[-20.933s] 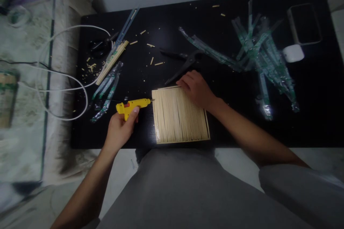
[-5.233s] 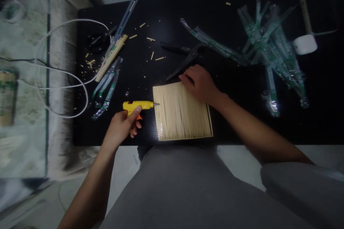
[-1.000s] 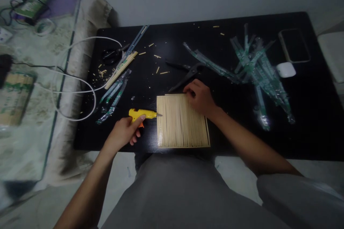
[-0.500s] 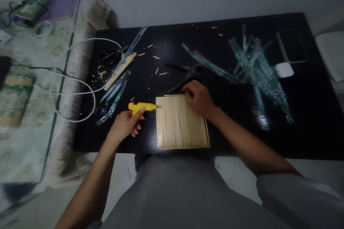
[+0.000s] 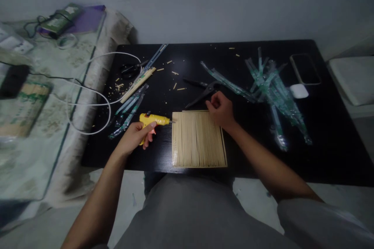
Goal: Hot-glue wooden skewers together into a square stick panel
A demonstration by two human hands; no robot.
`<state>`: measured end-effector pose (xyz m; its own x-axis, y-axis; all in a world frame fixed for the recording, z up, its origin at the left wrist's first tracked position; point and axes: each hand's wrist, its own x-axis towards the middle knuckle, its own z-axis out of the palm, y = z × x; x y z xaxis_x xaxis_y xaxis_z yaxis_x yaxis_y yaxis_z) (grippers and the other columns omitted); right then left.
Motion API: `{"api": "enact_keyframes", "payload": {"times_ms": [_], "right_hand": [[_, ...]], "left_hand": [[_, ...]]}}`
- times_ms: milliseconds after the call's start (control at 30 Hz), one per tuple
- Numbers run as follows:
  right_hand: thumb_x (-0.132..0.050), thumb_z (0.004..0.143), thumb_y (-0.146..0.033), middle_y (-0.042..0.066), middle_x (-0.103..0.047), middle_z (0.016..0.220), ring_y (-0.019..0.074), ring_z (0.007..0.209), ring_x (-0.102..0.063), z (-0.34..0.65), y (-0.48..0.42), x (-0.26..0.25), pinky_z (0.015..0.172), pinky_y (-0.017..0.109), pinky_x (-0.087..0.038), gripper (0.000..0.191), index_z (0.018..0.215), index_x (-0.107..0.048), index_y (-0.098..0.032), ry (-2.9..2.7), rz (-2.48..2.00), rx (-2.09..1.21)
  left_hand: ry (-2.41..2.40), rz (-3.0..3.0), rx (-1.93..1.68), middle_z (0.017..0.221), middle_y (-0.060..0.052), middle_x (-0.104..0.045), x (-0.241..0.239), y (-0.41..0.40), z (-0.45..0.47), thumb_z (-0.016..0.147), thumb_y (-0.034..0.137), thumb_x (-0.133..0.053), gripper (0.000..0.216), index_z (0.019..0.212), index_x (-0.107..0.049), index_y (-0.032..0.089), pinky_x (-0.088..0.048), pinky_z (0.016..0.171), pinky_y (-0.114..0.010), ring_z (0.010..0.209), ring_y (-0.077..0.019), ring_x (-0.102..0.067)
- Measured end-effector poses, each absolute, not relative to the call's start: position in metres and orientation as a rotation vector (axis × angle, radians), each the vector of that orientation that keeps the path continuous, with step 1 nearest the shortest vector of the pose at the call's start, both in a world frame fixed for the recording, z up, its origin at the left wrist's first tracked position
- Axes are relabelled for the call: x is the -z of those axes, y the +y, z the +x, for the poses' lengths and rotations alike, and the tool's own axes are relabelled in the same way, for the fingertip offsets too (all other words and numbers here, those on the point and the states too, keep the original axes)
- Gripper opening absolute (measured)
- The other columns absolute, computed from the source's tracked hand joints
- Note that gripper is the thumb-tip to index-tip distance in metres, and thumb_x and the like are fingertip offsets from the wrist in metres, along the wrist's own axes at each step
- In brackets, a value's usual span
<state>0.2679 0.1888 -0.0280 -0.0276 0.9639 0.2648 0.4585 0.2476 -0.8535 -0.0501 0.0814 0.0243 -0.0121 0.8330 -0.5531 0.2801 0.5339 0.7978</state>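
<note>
A square mat of glued bamboo sticks [image 5: 198, 139] lies on the black table [image 5: 327, 140] near its front edge. My left hand [image 5: 134, 137] is closed round a yellow glue gun [image 5: 152, 120], and the nozzle touches the mat's upper left corner. My right hand [image 5: 220, 109] rests on the mat's far right corner with its fingers curled and pressing down. Black pliers [image 5: 201, 89] lie just beyond that hand.
Empty green chopstick wrappers [image 5: 274, 89] are piled at the right, with a phone [image 5: 305, 69] and a white case [image 5: 299, 91] beyond. Loose chopsticks [image 5: 137, 85], scissors [image 5: 130, 70] and a white cable [image 5: 96, 101] sit at the left. Wood scraps dot the table.
The view has tilted up, showing more wall and floor. The glue gun's nozzle has slid along the mat's left edge to its far corner. My right hand stays on the mat.
</note>
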Motion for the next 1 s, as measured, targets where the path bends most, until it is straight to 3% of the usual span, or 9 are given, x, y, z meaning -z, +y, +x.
{"api": "enact_keyframes", "payload": {"times_ms": [233,467,1000], "right_hand": [[-0.064,0.078,-0.03,-0.007,-0.029,0.053,0.0105,0.055,-0.027,0.271,0.196,0.021,0.059,0.03,-0.027,0.044,0.056,-0.027,-0.025,-1.589,-1.399,-0.757],[-0.063,0.079,-0.035,-0.008,-0.028,0.053,0.0104,0.054,-0.027,0.268,0.198,0.023,0.058,0.029,-0.027,0.044,0.056,-0.027,-0.025,-1.59,-1.415,-0.733],[-0.062,0.077,-0.037,-0.008,-0.028,0.053,0.0107,0.055,-0.028,0.266,0.198,0.025,0.057,0.028,-0.025,0.043,0.055,-0.026,-0.026,-1.555,-1.417,-0.688]], "left_hand": [[1.541,0.887,-1.057,0.05,-0.001,-0.057,-0.014,0.106,-0.026,0.086,0.054,-0.065,0.045,0.059,-0.059,0.019,-0.038,0.037,-0.024,0.036,-0.0105,-0.047],[1.476,0.887,-1.185,0.054,0.002,-0.058,-0.009,0.105,-0.025,0.081,0.051,-0.07,0.035,0.071,-0.06,0.019,-0.039,0.038,-0.023,0.039,-0.0104,-0.048],[1.365,0.913,-1.218,0.053,0.001,-0.059,-0.002,0.1,-0.027,0.076,0.052,-0.076,0.037,0.072,-0.061,0.018,-0.041,0.039,-0.024,0.039,-0.0113,-0.051]]}}
